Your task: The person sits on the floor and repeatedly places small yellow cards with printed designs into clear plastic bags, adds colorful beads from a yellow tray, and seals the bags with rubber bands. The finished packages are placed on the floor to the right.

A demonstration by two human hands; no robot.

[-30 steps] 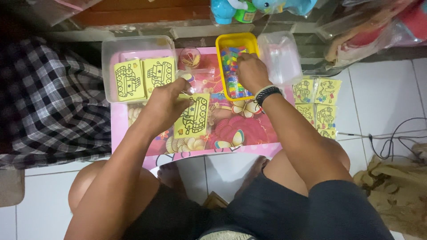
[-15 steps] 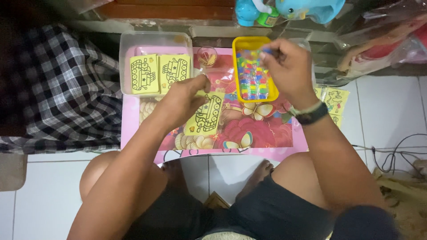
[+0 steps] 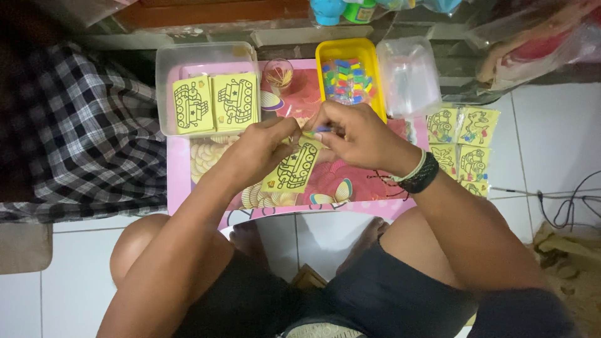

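Both forearms reach forward and angle inward; left hand (image 3: 263,145) and right hand (image 3: 357,134) meet fingertip to fingertip, fingers pinched, right wrist banded.

Yellow tray (image 3: 370,52), pink table (image 3: 177,188), checked cloth (image 3: 69,125).

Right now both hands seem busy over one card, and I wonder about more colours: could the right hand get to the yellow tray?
Probably yes. The yellow tray sits just beyond the right hand, open on top, with nothing between them; the hand would first have to let go of the small blue piece it pinches.
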